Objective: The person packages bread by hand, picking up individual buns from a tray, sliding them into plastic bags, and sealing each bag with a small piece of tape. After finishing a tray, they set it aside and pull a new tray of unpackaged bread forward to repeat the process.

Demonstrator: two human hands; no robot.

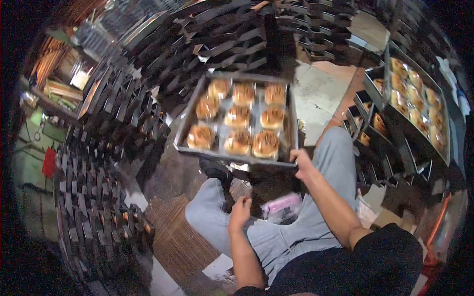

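At the near right corner of a metal baking tray [197, 101], the right hand [302, 165] has its grip closed on the rim, holding the tray up above the floor. On the tray sit nine round golden buns [238, 117] in three rows of three, on a clear sheet. Nearer and to the left, the left hand [240, 212] hangs free above the person's lap, fingers loosely curled, its grip holding nothing that can be made out. Just right of that hand, on the grey trousers [306, 232], lies a small pink and white packet [281, 207]. Under the tray a dark shoe [217, 172] shows, resting on a woven mat [173, 232]. Far right, another tray of buns [417, 106] sits on a dark rack, with more buns in trays below it. Left and far, stacks of empty dark baking tins [98, 163] crowd the floor around the person.
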